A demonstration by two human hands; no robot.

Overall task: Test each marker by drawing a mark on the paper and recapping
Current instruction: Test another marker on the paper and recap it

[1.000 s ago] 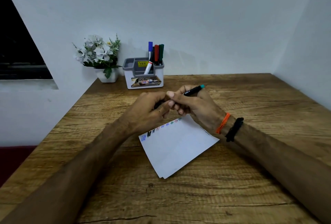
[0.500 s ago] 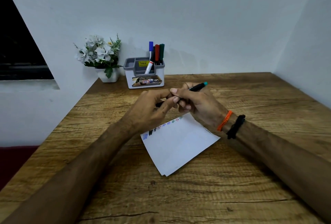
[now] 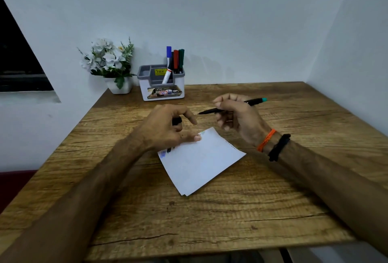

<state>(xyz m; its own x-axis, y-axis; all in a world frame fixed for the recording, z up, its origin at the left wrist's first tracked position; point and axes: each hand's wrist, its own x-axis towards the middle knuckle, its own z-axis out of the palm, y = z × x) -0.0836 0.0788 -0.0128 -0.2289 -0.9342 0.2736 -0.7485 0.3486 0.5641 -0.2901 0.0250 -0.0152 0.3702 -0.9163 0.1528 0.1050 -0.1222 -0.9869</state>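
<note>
- Your wooden table (image 3: 262, 210) takes up most of the view, tucked into a corner of white walls.
- The paper (image 3: 201, 166) lies flat near the middle of it, turned at an angle, with small coloured test marks along its far-left edge.
- Back by the wall sits a white-and-grey organizer (image 3: 162, 88) with blue, red and green markers standing in its right-hand part, and a little pot of white flowers (image 3: 109, 61) just to its left.
- Your right hand (image 3: 237, 115) is gripping the uncapped marker (image 3: 212, 111) above the table, tip pointing left, teal end sticking out to the right. Orange and black bands on that wrist.
- Your left hand (image 3: 170, 126) hovers over the paper's far corner, fingers curled around something small and dark. Looks like the cap (image 3: 176, 120), but it's mostly hidden so can't swear to it.
</note>
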